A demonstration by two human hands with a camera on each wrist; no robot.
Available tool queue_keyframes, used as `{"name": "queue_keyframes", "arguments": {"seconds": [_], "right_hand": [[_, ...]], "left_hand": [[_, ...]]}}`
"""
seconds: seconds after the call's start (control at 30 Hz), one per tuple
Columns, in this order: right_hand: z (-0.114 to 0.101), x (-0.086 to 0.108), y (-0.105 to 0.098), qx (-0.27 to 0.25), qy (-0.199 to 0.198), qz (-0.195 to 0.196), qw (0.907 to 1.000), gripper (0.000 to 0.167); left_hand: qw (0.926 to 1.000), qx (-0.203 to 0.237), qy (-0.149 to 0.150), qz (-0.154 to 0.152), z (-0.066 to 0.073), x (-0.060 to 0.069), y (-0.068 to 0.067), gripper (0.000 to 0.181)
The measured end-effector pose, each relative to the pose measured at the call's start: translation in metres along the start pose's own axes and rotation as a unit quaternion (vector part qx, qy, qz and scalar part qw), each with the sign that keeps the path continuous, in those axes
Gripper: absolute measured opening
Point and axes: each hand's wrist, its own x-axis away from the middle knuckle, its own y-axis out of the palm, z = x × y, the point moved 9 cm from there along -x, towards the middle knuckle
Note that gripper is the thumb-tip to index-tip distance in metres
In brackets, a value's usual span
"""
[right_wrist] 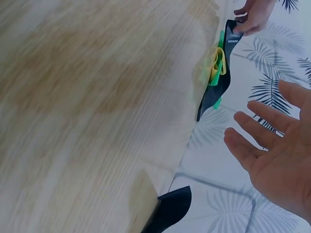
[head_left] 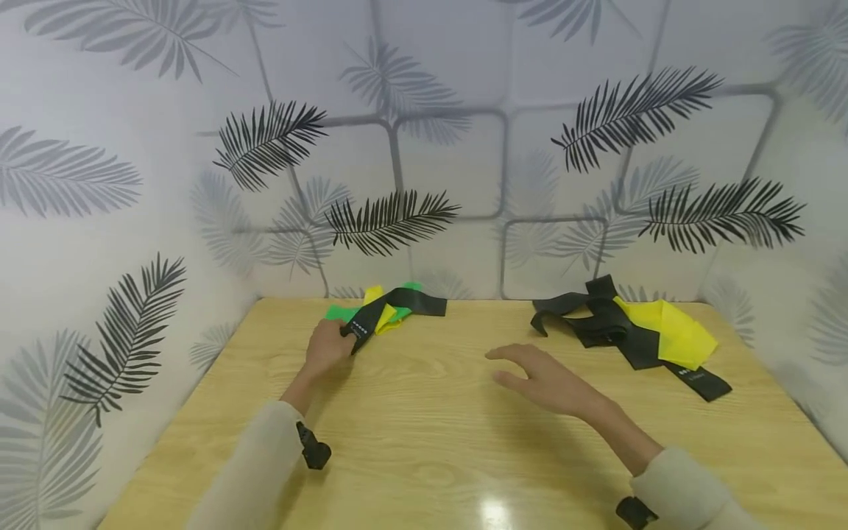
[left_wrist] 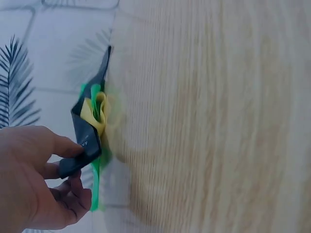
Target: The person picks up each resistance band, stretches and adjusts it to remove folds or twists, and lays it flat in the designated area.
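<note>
At the table's back left, my left hand [head_left: 329,347] pinches one end of a black flat band [head_left: 366,324] between thumb and fingers. White printing marks the band near that end. It lies over a yellow band [left_wrist: 92,114] and a green band [left_wrist: 95,187], which are loosely folded beneath it. My right hand [head_left: 546,379] hovers above the middle right of the table, holding nothing. Its fingers are spread and relaxed, as the right wrist view shows the open palm. The nearest things to it are black bands [head_left: 596,320] in a pile at the back right.
A yellow band [head_left: 669,331] lies among the black ones in the right pile. Both piles rest on a wood-grain table [head_left: 411,442]. Behind it and at both sides stand walls [head_left: 450,169] with a grey and black leaf pattern.
</note>
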Motion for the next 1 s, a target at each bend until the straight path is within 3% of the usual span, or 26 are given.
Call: {"name": "queue_keyframes", "arguments": {"seconds": [0.13,0.23,0.43,0.57,0.77,1.0], "right_hand": [[-0.003,-0.004,0.010,-0.027,-0.005,-0.010,0.9996,0.051],[-0.009,-0.011,0.019,-0.055,-0.014,-0.023,0.9981,0.049],[-0.020,-0.022,0.043,-0.084,-0.014,-0.041,0.9956,0.044],[-0.022,-0.028,0.062,-0.136,0.015,-0.051,0.9893,0.049],[-0.027,-0.040,0.076,-0.238,0.067,-0.019,0.9687,0.058],[-0.029,-0.055,0.089,-0.338,0.114,0.054,0.9328,0.044]], "left_hand": [[0.9972,0.074,0.002,0.001,0.021,0.007,0.006,0.043],[0.9902,0.139,-0.005,-0.001,0.034,0.018,0.007,0.034],[0.9611,0.276,-0.008,-0.003,0.059,0.043,0.013,0.025],[0.9399,0.340,0.004,-0.034,0.077,0.060,0.027,0.027],[0.9150,0.397,0.019,-0.071,0.093,0.078,0.045,0.030],[0.8940,0.439,-0.024,-0.085,0.082,0.095,0.062,0.032]]}}
